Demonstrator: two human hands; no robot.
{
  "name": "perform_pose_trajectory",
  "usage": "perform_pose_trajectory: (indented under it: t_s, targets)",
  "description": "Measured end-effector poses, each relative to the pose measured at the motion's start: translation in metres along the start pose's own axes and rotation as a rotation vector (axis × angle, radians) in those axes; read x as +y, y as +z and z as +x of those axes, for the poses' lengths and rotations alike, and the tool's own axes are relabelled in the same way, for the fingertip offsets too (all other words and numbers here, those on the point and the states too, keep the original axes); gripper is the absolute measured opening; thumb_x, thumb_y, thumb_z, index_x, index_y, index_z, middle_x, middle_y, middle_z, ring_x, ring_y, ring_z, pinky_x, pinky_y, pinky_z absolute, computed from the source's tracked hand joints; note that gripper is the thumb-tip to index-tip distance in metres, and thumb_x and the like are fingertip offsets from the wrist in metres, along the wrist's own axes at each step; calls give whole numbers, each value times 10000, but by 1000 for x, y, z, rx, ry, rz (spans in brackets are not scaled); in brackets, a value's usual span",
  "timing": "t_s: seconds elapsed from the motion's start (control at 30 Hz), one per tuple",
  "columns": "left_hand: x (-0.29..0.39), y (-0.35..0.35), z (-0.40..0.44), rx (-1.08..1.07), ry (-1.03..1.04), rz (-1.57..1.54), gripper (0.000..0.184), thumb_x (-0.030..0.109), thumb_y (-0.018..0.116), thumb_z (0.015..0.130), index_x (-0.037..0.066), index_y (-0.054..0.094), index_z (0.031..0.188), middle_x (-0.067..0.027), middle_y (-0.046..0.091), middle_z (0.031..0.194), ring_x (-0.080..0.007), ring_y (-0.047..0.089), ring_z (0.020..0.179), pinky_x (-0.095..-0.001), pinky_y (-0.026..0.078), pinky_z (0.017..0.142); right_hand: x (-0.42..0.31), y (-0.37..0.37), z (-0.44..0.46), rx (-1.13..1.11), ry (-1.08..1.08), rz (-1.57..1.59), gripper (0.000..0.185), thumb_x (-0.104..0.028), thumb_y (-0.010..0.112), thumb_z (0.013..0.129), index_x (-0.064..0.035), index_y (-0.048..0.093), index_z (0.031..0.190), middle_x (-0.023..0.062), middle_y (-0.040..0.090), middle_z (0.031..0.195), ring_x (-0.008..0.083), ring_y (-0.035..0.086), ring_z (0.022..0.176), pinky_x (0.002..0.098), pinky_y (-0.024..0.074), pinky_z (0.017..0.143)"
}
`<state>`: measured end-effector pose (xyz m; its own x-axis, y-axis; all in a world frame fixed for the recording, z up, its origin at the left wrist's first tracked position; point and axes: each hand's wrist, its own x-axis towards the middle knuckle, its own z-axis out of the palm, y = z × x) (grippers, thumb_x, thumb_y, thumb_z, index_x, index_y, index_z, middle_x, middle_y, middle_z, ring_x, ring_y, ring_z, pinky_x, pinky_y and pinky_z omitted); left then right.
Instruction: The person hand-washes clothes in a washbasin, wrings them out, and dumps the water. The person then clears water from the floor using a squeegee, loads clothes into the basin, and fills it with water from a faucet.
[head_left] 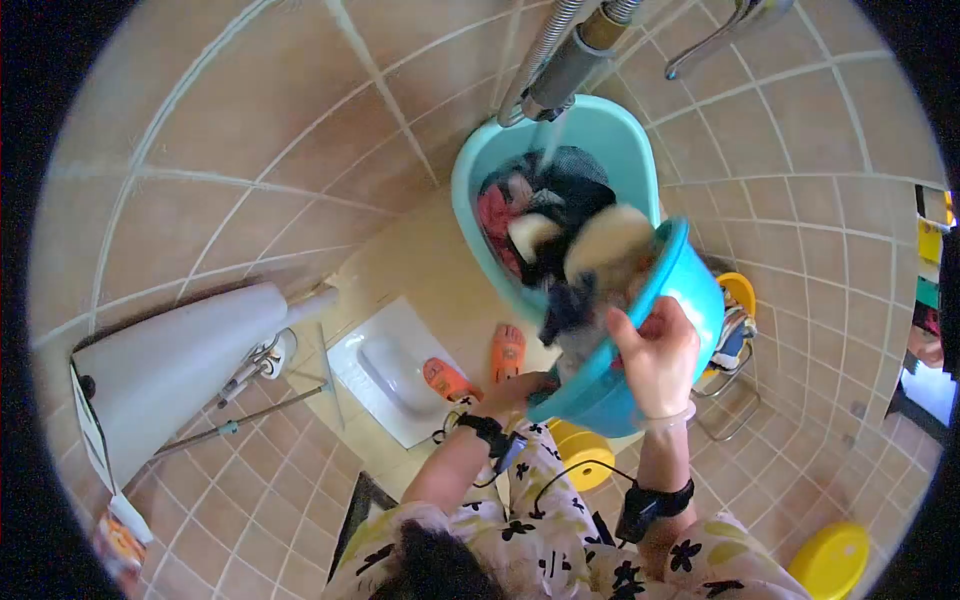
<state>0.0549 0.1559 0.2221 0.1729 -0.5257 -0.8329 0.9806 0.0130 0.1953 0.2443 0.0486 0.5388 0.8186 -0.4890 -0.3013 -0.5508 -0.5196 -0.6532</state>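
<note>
Both hands hold a turquoise basin (698,290) that is tipped toward a larger teal tub (467,190). My right hand (662,360) grips its near rim, thumb inside. At the basin's lower left edge is my left hand (528,390), its fingers partly hidden by the rim. Dark cloth (572,310) and a blurred cream item (608,243) hang between basin and tub. Inside the tub lie dark clothes (578,180), a pink-red garment (497,208) and a white piece (534,235). Water runs down from a grey spout (555,85) onto the clothes.
A white squat toilet (395,370) is set in the floor beside orange slippers (508,352). Yellow stools (580,455) stand below the basin and at lower right. A metal rack (735,400) stands at the right wall, a white cistern (185,365) at left.
</note>
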Motion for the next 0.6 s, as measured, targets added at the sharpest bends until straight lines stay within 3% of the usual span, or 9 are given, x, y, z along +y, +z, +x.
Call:
perform_pose_trajectory:
  t_s: [0.03, 0.07, 0.1, 0.17, 0.2, 0.27, 0.33, 0.6]
  targets:
    - [2, 7, 3, 4, 4, -19, 619, 140, 554, 677, 31, 322, 1240, -121, 508, 1058, -213, 512, 905, -323, 449, 699, 1, 3, 4, 10, -56, -50, 241, -132, 690, 690, 9, 497, 660, 99, 522, 492, 142, 521, 443, 293, 394, 410]
    - [5, 17, 8, 2, 2, -33, 618, 146, 554, 680, 32, 321, 1241, -120, 506, 1063, -214, 510, 910, -325, 449, 702, -7, 5, 6, 26, -78, -86, 252, -151, 690, 679, 6, 495, 662, 136, 526, 508, 223, 540, 441, 333, 406, 423]
    - [9, 23, 11, 6, 7, -47, 618, 151, 555, 684, 34, 320, 1243, -120, 504, 1068, -214, 509, 915, -327, 449, 706, -15, 5, 7, 34, -64, -82, 252, -151, 690, 679, 6, 495, 662, 136, 526, 508, 223, 540, 441, 333, 406, 423]
    - [17, 34, 16, 12, 16, -69, 617, 163, 555, 690, 37, 318, 1245, -118, 499, 1078, -215, 506, 925, -330, 448, 712, -28, 5, 9, 18, -175, -113, 249, -159, 677, 692, -1, 487, 662, 172, 537, 533, 306, 549, 471, 368, 430, 454]
    - [21, 40, 17, 13, 21, -80, 617, 169, 555, 693, 39, 317, 1247, -117, 497, 1084, -215, 505, 930, -332, 448, 716, -29, 8, 9, 41, -264, -190, 278, -184, 689, 704, 5, 493, 649, 133, 525, 507, 218, 536, 431, 319, 407, 413]
    - [21, 41, 8, 21, 13, -92, 616, 181, 556, 699, 42, 315, 1249, -115, 492, 1094, -215, 502, 940, -336, 448, 723, -35, 19, 8, -61, -297, -204, 234, -147, 650, 720, 14, 480, 722, 195, 554, 593, 363, 556, 540, 398, 438, 474]
    - [21, 38, 9, 21, -3, -81, 616, 192, 556, 706, 45, 313, 1252, -113, 488, 1104, -216, 499, 951, -340, 447, 729, -50, 30, 3, -158, -387, -324, 215, -92, 598, 723, 34, 434, 783, 224, 540, 622, 378, 560, 583, 421, 457, 520]
    - [11, 12, -47, 41, -39, -27, 616, 239, 558, 731, 58, 306, 1263, -106, 470, 1145, -218, 488, 991, -354, 446, 757, -57, 38, -14, -254, -306, -75, 220, -85, 590, 710, 38, 425, 787, 225, 558, 652, 384, 564, 597, 439, 461, 525]
